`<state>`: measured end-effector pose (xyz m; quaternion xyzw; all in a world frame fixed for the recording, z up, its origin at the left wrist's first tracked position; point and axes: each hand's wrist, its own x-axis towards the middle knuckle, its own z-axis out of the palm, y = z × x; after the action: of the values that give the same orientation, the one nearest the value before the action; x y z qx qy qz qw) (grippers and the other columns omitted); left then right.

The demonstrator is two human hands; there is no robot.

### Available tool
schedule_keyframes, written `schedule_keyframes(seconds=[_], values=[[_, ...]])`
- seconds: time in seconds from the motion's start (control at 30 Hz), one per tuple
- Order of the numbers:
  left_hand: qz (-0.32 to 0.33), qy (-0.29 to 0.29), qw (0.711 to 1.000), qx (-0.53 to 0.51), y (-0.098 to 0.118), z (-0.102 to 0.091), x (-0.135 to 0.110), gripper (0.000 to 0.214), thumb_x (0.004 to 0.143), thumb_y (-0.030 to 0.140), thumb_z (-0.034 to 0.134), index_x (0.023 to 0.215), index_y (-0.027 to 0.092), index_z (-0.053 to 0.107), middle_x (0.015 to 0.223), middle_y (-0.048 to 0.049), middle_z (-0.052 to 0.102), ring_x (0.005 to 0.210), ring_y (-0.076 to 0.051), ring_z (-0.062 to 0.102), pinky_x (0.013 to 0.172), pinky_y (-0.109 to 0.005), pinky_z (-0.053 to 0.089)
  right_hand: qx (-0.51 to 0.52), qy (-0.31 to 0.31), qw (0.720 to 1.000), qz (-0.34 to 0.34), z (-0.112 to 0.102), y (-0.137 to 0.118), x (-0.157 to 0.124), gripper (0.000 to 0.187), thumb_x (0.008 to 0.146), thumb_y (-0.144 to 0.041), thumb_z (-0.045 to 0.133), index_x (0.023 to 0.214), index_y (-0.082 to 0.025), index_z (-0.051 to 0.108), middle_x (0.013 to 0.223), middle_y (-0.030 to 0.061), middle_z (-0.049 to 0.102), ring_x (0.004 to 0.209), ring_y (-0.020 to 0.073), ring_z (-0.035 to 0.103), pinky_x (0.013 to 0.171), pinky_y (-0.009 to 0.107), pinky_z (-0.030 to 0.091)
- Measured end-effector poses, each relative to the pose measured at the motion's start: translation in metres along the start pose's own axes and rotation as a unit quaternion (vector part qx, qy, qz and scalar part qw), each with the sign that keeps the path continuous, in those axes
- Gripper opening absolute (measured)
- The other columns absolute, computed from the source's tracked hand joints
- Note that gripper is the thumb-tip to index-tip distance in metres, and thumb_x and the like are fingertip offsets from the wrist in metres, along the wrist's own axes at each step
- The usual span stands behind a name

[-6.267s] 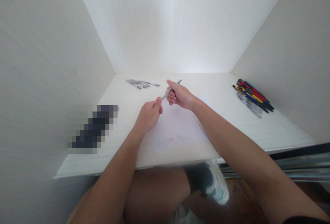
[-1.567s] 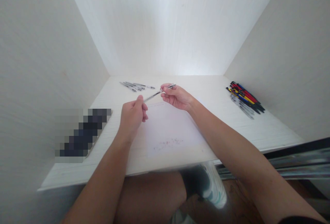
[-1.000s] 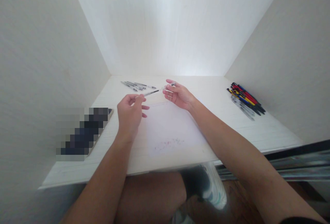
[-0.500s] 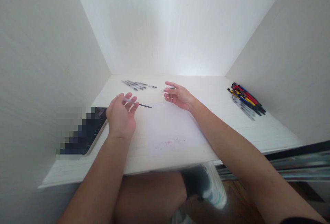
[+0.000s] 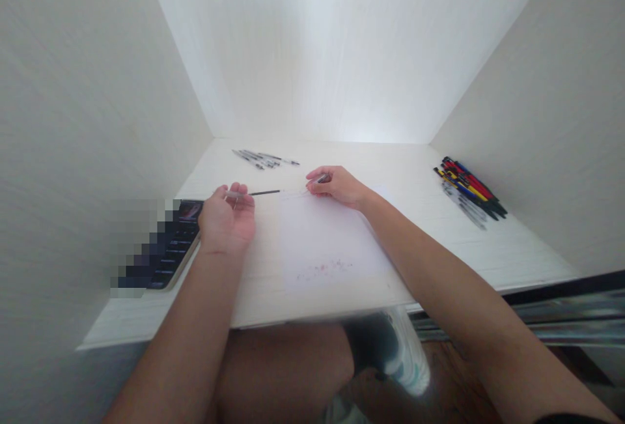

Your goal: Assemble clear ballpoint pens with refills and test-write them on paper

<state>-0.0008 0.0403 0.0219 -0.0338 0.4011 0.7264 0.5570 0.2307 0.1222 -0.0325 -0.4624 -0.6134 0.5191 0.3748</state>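
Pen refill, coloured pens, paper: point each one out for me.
pen refill [image 5: 266, 192], head view, dark stretch of the thin rod
coloured pens [image 5: 469, 181], head view, middle of the pile
paper [image 5: 327, 232], head view, bare centre

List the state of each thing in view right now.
Left hand: pinching the thin refill, dark end pointing right.
Right hand: curled around the clear barrel.
Paper sheet: flat on the desk, faint reddish marks.
Clear pens: lying loose, back left.
Coloured pens: piled at right.

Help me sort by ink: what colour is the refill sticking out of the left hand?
The refill looks black, in the head view, beside the left hand.
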Motion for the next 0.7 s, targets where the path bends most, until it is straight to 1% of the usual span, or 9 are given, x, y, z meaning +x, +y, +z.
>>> schedule_keyframes(seconds=[0.07,0.17,0.27,0.4,0.53,0.7], values=[[-0.005,0.002,1.000,-0.007,0.000,0.000,0.001,0.019,0.107,0.005,0.042,0.094,0.016,0.052,0.081,0.0014,0.061,0.058,-0.004,0.060,0.046,-0.012,0.048,-0.056,-0.005,0.998,-0.016,-0.001,0.002,0.001,0.017,0.082,-0.017,0.084,0.097,-0.017,0.076,0.085,0.0065,0.077,0.073,0.0151,0.068,0.070,0.027,0.057],[-0.008,-0.001,1.000,-0.014,-0.001,0.000,0.002,0.021,0.106,0.004,0.040,0.093,0.015,0.052,0.078,0.0016,0.061,0.057,-0.004,0.061,0.047,-0.011,0.048,-0.117,-0.015,0.992,-0.043,-0.002,0.000,0.000,0.015,0.080,-0.017,0.084,0.092,-0.017,0.076,0.092,0.0085,0.079,0.081,0.0177,0.071,0.075,0.030,0.059],[-0.002,0.001,1.000,-0.015,-0.001,0.000,0.002,0.022,0.106,0.003,0.039,0.093,0.015,0.052,0.076,0.0016,0.061,0.056,-0.005,0.061,0.047,-0.012,0.049,-0.150,-0.031,0.986,-0.063,0.000,-0.005,-0.002,0.013,0.080,-0.016,0.083,0.091,-0.016,0.075,0.097,0.0102,0.080,0.086,0.0187,0.073,0.078,0.030,0.058],[0.002,0.002,1.000,-0.020,-0.001,0.000,0.003,0.023,0.105,0.002,0.039,0.092,0.015,0.051,0.073,0.0016,0.061,0.056,-0.005,0.061,0.047,-0.011,0.050,-0.188,-0.035,0.978,-0.077,0.002,-0.011,-0.005,0.014,0.081,-0.018,0.081,0.093,-0.015,0.075,0.097,0.0097,0.080,0.084,0.0176,0.072,0.076,0.029,0.057],[0.000,-0.002,1.000,-0.027,-0.001,0.000,0.004,0.024,0.104,0.000,0.038,0.092,0.016,0.051,0.072,0.0017,0.060,0.056,-0.005,0.061,0.046,-0.010,0.050,-0.195,-0.033,0.976,-0.089,0.003,-0.010,-0.005,0.014,0.081,-0.019,0.081,0.094,-0.016,0.075,0.097,0.0095,0.080,0.086,0.0187,0.073,0.079,0.030,0.057],[0.005,-0.002,1.000,-0.025,-0.002,-0.001,0.006,0.023,0.102,-0.001,0.039,0.092,0.016,0.051,0.074,0.0016,0.061,0.057,-0.005,0.062,0.047,-0.010,0.051,-0.187,-0.025,0.977,-0.099,-0.002,-0.009,-0.003,0.019,0.079,-0.018,0.083,0.096,-0.017,0.074,0.100,0.0099,0.080,0.094,0.0206,0.074,0.089,0.035,0.059]])
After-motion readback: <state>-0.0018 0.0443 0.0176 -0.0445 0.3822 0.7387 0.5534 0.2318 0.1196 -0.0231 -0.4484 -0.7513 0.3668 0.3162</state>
